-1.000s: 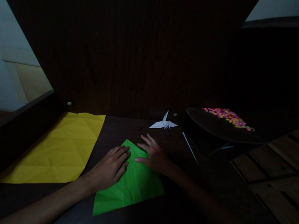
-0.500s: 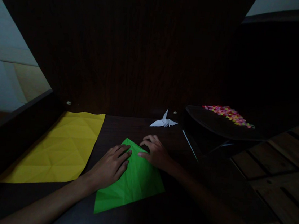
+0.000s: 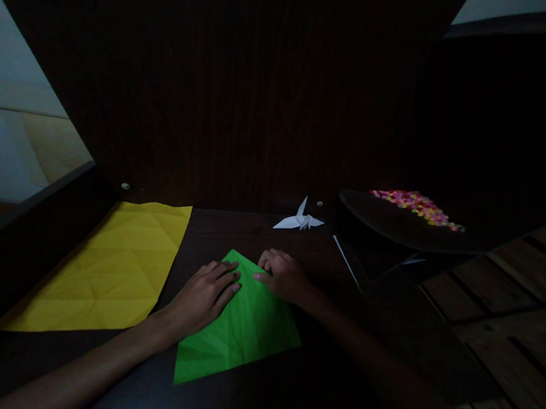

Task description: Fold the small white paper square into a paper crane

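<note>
Green paper sheet (image 3: pixel 243 327), creased, flat on dark counter (image 3: pixel 269 237), set cornerwise: near corner toward the viewer at lower left, far corner pointing away, long diagonal running near-left to far-right. Left hand (image 3: pixel 205 296) pressed palm-down on the sheet's left margin, fingers (image 3: pixel 229 279) extended and spread flat, grasping nothing, tips directed toward the far corner. Right hand (image 3: pixel 284 277) laid on the far upper part of the sheet, fingers curled under at the knuckles and bearing on the paper near the far corner; whether an edge is pinched beneath cannot be told. Both hands touching the sheet, nearly meeting at its far tip; right hand the nearer to that corner, most of the sheet lying nearward of both hands. Yellow paper sheet (image 3: pixel 105 270), larger, creased in a grid of folds, flat on the counter to the left, apart from the green. White paper crane (image 3: pixel 298 221), folded, standing beyond the hands by the dark back panel. Pile of small multicoloured pieces (image 3: pixel 417 206) on a dark raised surface, far right.
</note>
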A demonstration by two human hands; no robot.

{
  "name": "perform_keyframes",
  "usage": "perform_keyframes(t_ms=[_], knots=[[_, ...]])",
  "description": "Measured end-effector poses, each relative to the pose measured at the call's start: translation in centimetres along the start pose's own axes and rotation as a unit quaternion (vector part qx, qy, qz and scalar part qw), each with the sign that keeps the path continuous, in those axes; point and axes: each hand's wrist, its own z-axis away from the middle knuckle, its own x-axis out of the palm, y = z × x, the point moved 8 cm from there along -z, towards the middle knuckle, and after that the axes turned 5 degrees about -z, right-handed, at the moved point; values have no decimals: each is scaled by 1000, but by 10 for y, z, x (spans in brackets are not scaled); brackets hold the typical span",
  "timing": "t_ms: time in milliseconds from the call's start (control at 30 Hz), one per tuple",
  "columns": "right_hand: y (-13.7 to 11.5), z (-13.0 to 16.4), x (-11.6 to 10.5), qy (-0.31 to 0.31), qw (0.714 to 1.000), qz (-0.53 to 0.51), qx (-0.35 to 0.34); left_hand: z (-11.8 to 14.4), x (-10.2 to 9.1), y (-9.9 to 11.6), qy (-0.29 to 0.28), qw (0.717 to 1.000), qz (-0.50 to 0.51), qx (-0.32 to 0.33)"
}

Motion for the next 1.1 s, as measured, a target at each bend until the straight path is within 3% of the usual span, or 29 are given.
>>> perform_keyframes(t_ms=[267,467,1100], knots=[[-7,-6,-2,-45,999,-11,30,-2,0,-1,21,1000,-17,-8],[-11,-11,-2,-57,997,7,46,-1,2,3,6,999,-40,3],[-33,-12,9,-91,991,98,21,1,5,0,-9,999,-31,-1]])
